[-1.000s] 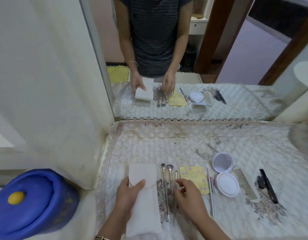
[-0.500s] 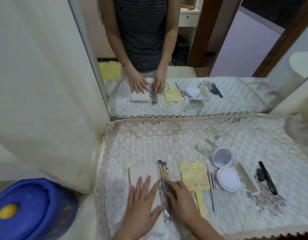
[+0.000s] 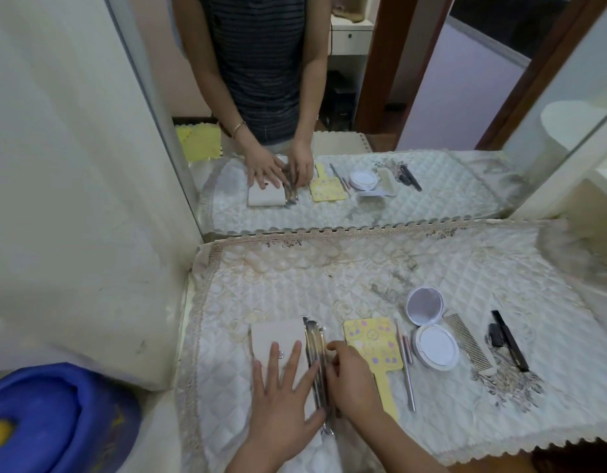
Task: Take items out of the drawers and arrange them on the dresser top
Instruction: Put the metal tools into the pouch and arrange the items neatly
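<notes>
Pressing one white pouch [image 3: 278, 332], left hand [image 3: 281, 397] lies straight-fingered — right hand [image 3: 353, 384] curls round three bunched metal tools [image 3: 314, 339].

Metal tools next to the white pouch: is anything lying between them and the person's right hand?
Nothing visible. The right hand touches the metal tools with curled fingers; the left hand lies flat on the white pouch beside them.

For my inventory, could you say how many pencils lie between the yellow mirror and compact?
2: a long silver pencil beside the handle of the yellow mirror, and a shorter pencil right of it, nearer the compact.
</notes>
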